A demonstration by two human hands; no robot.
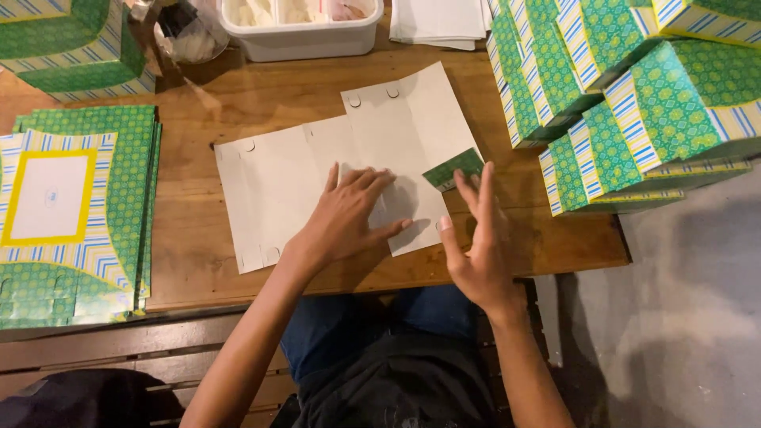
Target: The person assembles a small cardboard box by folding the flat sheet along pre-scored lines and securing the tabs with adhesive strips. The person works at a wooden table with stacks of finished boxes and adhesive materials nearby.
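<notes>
The left hand (349, 214) lies flat and open, fingers spread, pressing down on the blank grey side of an unfolded cardboard sheet (277, 186) that rests on the wooden table (190, 238) near its front edge. The right hand (479, 242) stands just right of it, also open, fingers straight and slightly fanned, its fingertips at a small green patterned flap (454, 168) folded up from the sheet's right edge; it grips nothing.

At the far side of the table stands a white plastic tub (305, 36), holding pale contents too blurred to identify. Left of it sits a clear bag (190, 36). On the left lies a stack of flat printed sheets (75, 214), green with striped borders. On the right, folded green boxes (626, 103) lean in rows, and one more folded box (67, 43) sits at the far left corner.
</notes>
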